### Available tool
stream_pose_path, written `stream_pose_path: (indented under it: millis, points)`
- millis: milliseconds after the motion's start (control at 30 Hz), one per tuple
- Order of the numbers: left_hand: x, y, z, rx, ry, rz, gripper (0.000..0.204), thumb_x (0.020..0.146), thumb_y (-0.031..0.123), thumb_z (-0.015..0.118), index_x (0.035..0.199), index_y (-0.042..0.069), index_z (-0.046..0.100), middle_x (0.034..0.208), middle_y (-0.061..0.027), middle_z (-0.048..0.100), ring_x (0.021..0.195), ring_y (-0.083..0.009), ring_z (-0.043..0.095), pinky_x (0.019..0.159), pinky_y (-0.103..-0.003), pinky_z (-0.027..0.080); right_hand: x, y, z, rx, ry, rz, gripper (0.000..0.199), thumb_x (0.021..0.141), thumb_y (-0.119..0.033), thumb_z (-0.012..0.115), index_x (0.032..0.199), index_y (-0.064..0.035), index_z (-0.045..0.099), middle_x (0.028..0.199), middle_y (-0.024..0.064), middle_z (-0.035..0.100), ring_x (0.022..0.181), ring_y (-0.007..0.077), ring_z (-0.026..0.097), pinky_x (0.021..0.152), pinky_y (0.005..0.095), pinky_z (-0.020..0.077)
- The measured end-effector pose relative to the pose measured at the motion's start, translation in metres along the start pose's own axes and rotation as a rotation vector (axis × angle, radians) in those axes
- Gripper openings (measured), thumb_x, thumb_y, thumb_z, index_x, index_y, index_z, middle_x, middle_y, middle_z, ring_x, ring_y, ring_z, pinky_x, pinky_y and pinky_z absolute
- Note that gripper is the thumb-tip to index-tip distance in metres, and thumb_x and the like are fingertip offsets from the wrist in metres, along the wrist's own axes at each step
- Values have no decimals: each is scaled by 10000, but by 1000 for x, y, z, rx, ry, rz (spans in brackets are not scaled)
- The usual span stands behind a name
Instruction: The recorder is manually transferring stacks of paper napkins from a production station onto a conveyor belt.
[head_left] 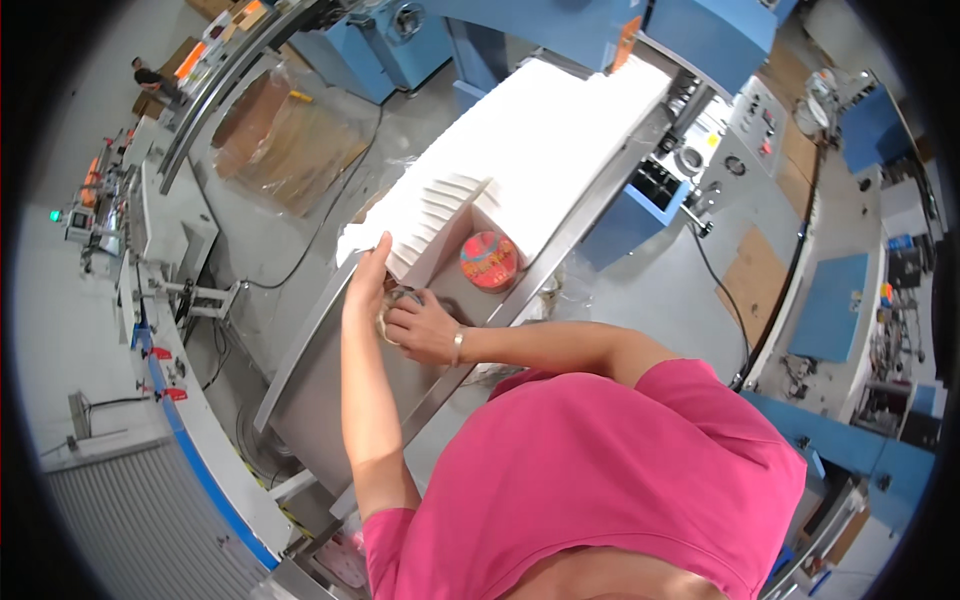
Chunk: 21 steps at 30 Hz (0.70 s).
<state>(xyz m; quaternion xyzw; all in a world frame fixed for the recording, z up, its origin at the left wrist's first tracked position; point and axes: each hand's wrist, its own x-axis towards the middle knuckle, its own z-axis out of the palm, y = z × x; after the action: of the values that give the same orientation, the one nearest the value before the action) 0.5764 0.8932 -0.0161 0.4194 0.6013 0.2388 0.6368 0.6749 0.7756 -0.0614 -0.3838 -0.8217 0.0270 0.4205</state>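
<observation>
My left hand (368, 275) reaches up along the near left edge of a fanned row of white sheets (432, 225), its fingers stretched out against their side. Just to its right my right hand (425, 330) is closed around a small, round, brownish-grey thing (384, 318), mostly covered by the fingers. What kind of thing it is I cannot tell. To the right of the fanned sheets a round red item with coloured markings (488, 260) sits on the grey metal tabletop (325, 415). Beyond, a broad layer of white sheets (545, 140) covers the far part of the table.
Blue machinery (540, 25) borders the far end, and a control panel with knobs (755, 130) stands right of it. A plastic-wrapped brown bundle (285, 140) lies on the floor at far left. Black cables (330, 215) cross the floor. A person (150, 78) is in the distance.
</observation>
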Motion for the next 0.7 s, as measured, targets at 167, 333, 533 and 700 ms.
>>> stream_pose_path:
  millis: [167,333,533,700]
  points:
    - [-6,-9,16,-35,159,-73,549,907,541,519,1283,140,504,1123,-36,614,933,-198,566,735,-416,436,-27,-7,-36,122,-204,-75,285,663,-162,689,918,-158,562,1049,16,519,1031,208,478,797,511,394]
    - [-13,-16,25,-283,184,48,907,855,518,621,1488,67,152,1469,-115,346,1350,-280,334,1029,-509,318,-28,33,-104,601,-362,-21,308,680,-169,728,940,-150,565,1120,19,546,1021,224,544,782,410,441]
    - [0,-18,40,-397,229,231,857,867,337,663,1492,61,145,1494,-108,304,1368,-244,304,1108,-368,243,10,141,-176,162,-159,433,211,805,-126,652,1015,-105,660,849,98,647,777,255,640,702,343,521]
    - [-8,-11,64,-286,313,263,845,839,239,687,1485,49,177,1489,-107,305,1362,-232,301,1120,-354,203,36,228,-225,-175,55,503,196,805,-123,583,964,-49,672,927,152,664,910,339,610,821,414,499]
